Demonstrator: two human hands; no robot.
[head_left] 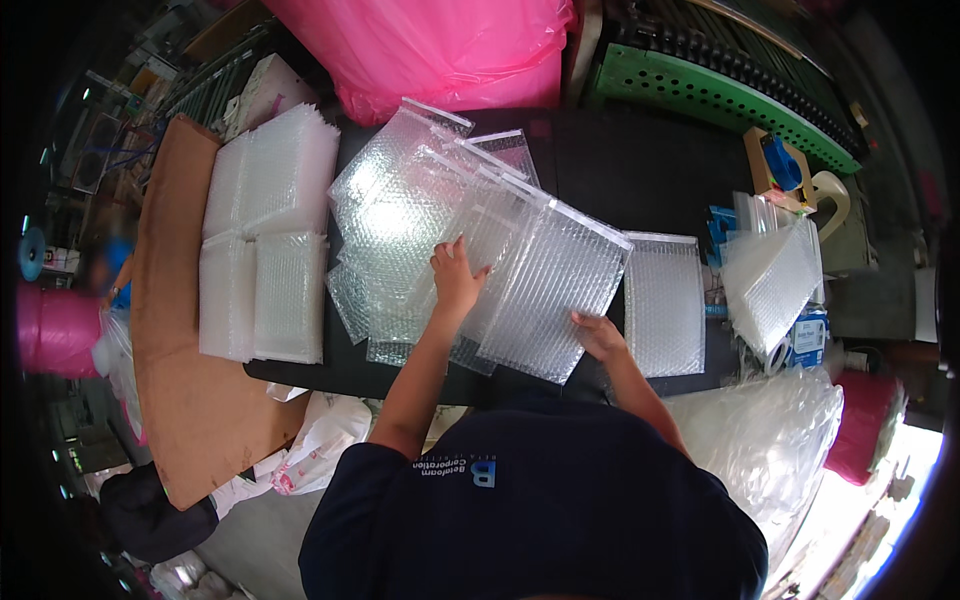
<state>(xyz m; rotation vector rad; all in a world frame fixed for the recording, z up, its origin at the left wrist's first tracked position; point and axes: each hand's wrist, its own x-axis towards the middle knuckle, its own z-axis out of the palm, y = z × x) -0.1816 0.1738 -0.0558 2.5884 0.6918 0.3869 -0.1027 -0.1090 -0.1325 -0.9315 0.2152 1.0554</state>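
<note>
My left hand (458,282) rests on the loose, overlapping pile of clear bubble wrap bags (385,195), its fingers apart. A single bubble wrap bag (556,275) with a pale strip along its top edge lies tilted over the right side of that pile. At its lower right edge, my right hand (598,336) pinches it, thumb on top and the other fingers mostly hidden underneath. Just right of this hand, another bubble wrap bag (664,305) lies flat on the black table (640,180).
Neat stacks of bubble wrap bags (265,240) stand at the left beside a brown cardboard sheet (175,300). Pink plastic (450,50) and a green perforated rail (720,105) border the far side. A tape dispenser (782,165) and more bags (775,275) sit at the right.
</note>
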